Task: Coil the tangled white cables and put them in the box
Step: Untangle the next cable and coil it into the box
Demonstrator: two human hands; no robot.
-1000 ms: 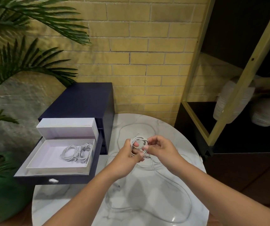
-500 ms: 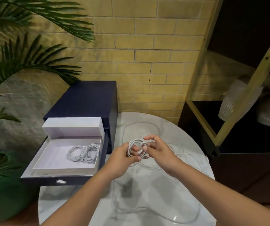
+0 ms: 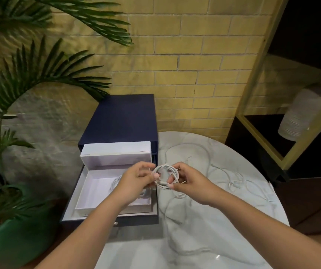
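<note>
I hold a small coil of white cable between both hands, just right of the open white box. My left hand pinches the coil's left side and hovers over the box's right part. My right hand grips the coil's right side. The box sits in a pulled-out navy drawer, its lid standing up at the back. Earlier coiled cables lie inside the box, mostly hidden by my left hand. More loose white cables sprawl over the white marble table.
The navy drawer cabinet stands against a yellow brick wall. A palm in a green pot fills the left side. A dark shelf unit with a gold frame and white ribbed vases stands on the right.
Both hands have carried the coil leftwards, toward the box; my left hand now covers the cables inside it. The head view has shifted to the left.
</note>
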